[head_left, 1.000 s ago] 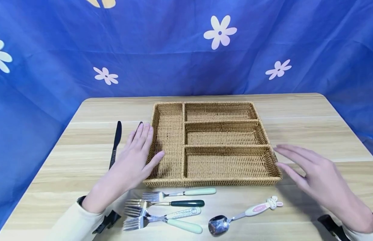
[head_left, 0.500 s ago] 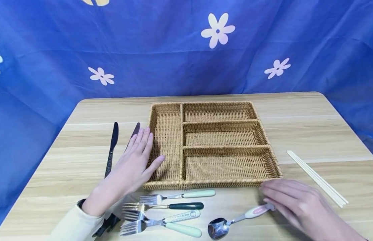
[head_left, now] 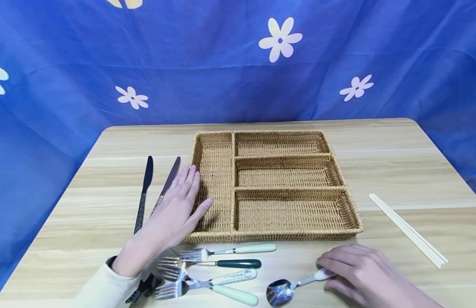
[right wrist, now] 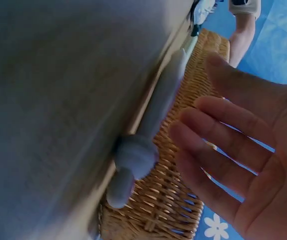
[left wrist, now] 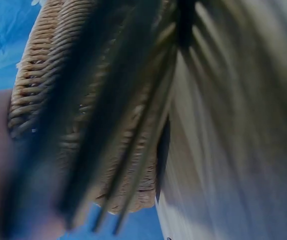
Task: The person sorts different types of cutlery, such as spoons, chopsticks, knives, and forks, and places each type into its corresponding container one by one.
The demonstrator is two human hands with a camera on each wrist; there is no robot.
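Note:
My left hand, fingers straight, rests on the left rim of a woven wicker tray with several compartments. My right hand is over the handle of a spoon and hides its end in the head view. The right wrist view shows the rabbit-topped spoon handle lying free, with the fingers relaxed and apart from it. Left of the spoon lie several forks, among them a mint-handled fork and a dark green-handled fork. The left wrist view is mostly blocked by dark blurred strips.
Two dark table knives lie left of the tray: one knife farther out, another knife partly behind the left hand. Pale chopsticks lie on the wooden table at the right. A blue flowered cloth hangs behind.
My right hand has moved from the tray's right side down and left to the spoon handle, uncovering the chopsticks. The left hand stays on the tray's rim, and the tray holds its place.

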